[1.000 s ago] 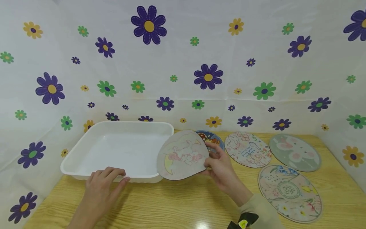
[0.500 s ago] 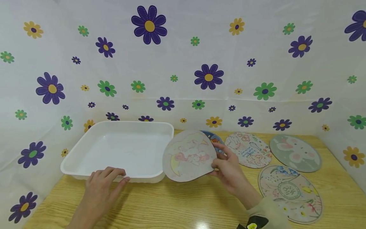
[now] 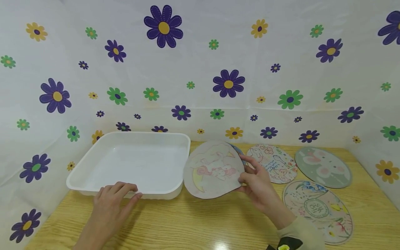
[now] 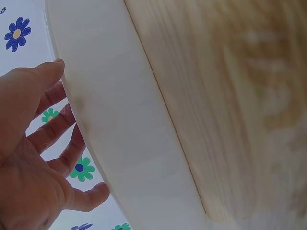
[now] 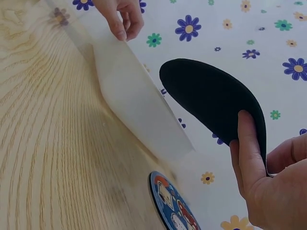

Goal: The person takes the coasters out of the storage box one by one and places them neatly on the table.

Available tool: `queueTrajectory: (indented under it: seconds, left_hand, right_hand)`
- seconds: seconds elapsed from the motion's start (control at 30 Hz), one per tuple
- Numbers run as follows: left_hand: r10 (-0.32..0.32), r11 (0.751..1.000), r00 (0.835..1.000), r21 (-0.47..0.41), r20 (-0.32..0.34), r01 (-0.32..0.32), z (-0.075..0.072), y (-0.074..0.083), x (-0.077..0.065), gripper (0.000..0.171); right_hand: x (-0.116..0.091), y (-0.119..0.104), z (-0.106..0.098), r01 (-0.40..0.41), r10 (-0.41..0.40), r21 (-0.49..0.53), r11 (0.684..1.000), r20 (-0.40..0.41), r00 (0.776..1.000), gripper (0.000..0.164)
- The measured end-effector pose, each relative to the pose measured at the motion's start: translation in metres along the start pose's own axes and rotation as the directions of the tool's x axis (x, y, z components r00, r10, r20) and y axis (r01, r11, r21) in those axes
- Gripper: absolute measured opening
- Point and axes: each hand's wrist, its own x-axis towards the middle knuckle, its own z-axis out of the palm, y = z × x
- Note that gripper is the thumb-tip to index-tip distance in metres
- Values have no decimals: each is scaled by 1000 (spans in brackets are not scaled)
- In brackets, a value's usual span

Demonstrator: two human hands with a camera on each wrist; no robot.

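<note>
My right hand (image 3: 257,184) pinches the right edge of a pale round mouse pad (image 3: 215,170) with a pink, moon-and-bunny print. The pad is tilted and bent, raised beside the right end of a white plastic tray (image 3: 125,191). Its black underside (image 5: 206,96) faces the right wrist camera, with fingers against it. My left hand (image 3: 114,201) holds the tray's near rim, fingers over the edge and thumb outside. In the left wrist view the left fingers (image 4: 53,129) reach behind the rim. A blue cartoon pad (image 5: 175,203) lies on the table, mostly hidden in the head view.
On the right of the wooden table (image 3: 187,225) lie a white pad with red drawings (image 3: 272,165), a grey-green bunny pad (image 3: 323,168) and a floral pad (image 3: 318,211). A white flower-print sheet (image 3: 200,62) stands behind the table and at its sides.
My right hand has carried the pale mouse pad to the right, away from the tray's edge, covering more of the blue pad. The left hand stays at the tray's rim.
</note>
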Motion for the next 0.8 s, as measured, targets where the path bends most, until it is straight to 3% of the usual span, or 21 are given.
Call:
queueTrajectory:
  seconds: [0.47,0.8]
  left_hand:
    - [18,1000,999,6,-31,-18,0,0,0,21]
    - [7,1000,1000,-3,-14,-7,0,0,0,19]
  right_hand:
    - [-10,1,-22,13,-14,-76,997,-14,1000,68]
    - [-15,2,-37,-25,19,-117,993,-45,999,69]
